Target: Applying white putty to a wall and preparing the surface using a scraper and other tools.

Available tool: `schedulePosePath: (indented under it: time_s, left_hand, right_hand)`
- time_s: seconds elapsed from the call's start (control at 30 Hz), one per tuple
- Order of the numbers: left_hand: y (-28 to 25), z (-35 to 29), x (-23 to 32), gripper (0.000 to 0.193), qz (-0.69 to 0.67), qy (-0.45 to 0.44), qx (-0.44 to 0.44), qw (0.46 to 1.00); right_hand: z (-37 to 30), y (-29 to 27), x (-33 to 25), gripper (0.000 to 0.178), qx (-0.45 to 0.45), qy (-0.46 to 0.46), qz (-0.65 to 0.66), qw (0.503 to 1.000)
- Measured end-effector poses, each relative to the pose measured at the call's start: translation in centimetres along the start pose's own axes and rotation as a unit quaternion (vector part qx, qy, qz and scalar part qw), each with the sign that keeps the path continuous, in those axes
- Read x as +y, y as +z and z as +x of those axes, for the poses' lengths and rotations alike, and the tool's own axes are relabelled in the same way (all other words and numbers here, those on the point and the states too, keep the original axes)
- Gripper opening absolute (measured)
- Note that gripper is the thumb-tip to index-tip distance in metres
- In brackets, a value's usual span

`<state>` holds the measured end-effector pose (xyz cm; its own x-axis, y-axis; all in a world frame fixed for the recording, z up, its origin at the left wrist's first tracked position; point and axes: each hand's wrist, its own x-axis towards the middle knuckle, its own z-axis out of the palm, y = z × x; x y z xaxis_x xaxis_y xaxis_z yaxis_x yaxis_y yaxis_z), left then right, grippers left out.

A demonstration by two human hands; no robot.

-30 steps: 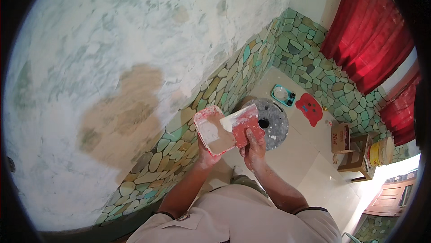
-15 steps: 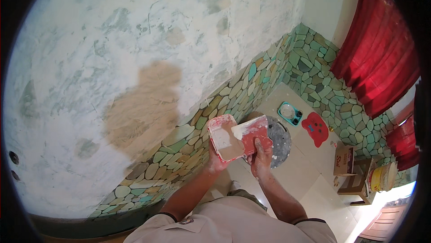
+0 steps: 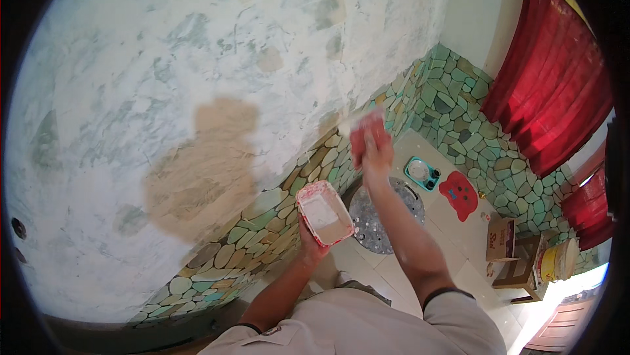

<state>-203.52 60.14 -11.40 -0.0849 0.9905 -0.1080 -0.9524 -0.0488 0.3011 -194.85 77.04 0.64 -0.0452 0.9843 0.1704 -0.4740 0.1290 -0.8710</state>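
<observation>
The right hand (image 3: 376, 156) had swung its gripped red scraper (image 3: 363, 134) toward the wall (image 3: 289, 86). The left hand (image 3: 312, 245) gripped the tub (image 3: 342, 235), where scraping seemed paused.

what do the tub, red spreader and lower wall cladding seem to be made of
Tub: likely plastic, reddish and matte under pale smears, given its thin rim and rounded corners.
Red spreader: perhaps plastic or rubber, from its flat, solid-red body; motion blur hides the finish.
Lower wall cladding: probably natural stone, mostly dull, given the irregular pieces in varied greens and tans.
</observation>
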Motion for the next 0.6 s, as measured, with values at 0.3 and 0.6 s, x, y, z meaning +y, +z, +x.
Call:
schedulePosePath:
  time_s: [0.3,0.6]
  left_hand:
    - [-4.1,-3.3,2.1,0.057,0.004,0.057,0.047,0.997]
    - [-6.5,-9.7,4.3,0.052,0.315,0.154,0.032,0.936]
  right_hand:
    - [0.7,18.4,-2.0,0.051,-0.067,-0.198,-0.309,0.928]
    - [1.2,8.5,-2.0,0.031,-0.062,-0.296,-0.307,0.902]
